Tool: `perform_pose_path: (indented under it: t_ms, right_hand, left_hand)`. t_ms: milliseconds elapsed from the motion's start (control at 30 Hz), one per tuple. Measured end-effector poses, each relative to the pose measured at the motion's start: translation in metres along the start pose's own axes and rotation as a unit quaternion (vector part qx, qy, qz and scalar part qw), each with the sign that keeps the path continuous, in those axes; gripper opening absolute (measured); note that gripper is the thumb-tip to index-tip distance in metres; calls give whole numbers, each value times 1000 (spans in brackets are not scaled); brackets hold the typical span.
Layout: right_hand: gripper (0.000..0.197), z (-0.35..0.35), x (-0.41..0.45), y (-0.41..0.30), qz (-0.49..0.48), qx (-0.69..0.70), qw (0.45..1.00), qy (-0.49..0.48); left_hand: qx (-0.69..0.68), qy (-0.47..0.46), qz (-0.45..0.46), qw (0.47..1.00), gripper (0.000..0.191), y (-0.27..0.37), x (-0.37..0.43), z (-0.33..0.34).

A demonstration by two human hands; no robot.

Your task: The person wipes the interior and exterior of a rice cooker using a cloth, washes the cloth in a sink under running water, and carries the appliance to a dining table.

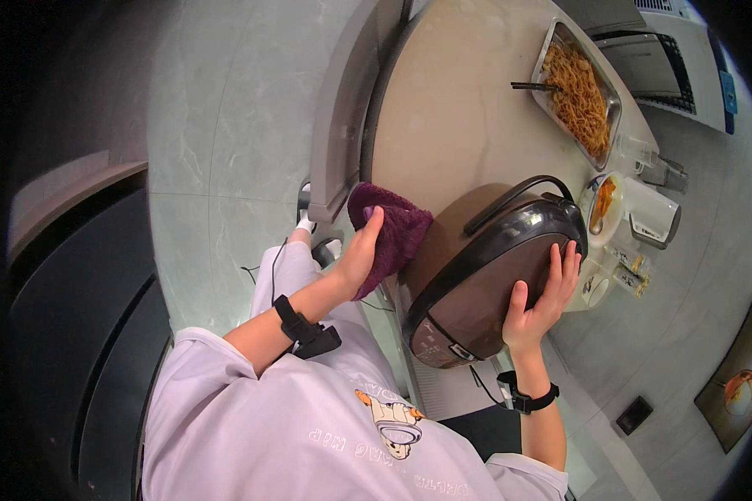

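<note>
My left hand [358, 253] holds a folded purple cloth [396, 235] at the edge of the round table, with the thumb on top of it. My right hand [542, 300] lies with spread fingers on the brown lid of a rice cooker [476, 300]. The cooker has a black rim and a raised black carrying handle [514, 194]. It stands at the near right side of the table [445, 113], just right of the cloth. The underside of the cloth and my left fingertips are hidden.
A metal tray [613, 103] of noodles with black chopsticks [529, 86] stands at the far right. Behind the cooker are a bowl [611, 219] of orange food with a spoon, a white pitcher [652, 203] and clear cups [636, 150]. A grey chair [338, 113] stands against the table's left edge.
</note>
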State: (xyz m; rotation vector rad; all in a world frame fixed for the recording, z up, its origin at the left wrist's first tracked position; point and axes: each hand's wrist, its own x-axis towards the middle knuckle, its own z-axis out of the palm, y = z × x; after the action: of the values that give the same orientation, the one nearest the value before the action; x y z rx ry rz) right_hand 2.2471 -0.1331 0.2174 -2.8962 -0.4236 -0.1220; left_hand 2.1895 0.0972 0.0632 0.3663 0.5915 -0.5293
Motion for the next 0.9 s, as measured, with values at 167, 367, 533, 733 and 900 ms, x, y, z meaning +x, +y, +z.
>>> perform_pose_path:
  t_ms: [167,367,533,733,900]
  right_hand:
    - [66,0,-1,0,-7,-2,1000,3]
    - [64,0,-3,-3,-10,-20,1000,0]
    - [63,3,-3,-2,-22,-15,1000,0]
    - [59,5,-8,-1,-28,-3,1000,8]
    - [57,6,-10,-1,-41,6,999,11]
  left_hand:
    - [-109,-104,84,985,66,-30,-7,13]
    - [399,-48,306,863,56,-37,42,36]
    - [326,-89,277,900,53,-34,50,27]
    - [306,-61,391,866,56,-95,-41,4]
    - [395,-30,387,833,61,-80,-66,23]
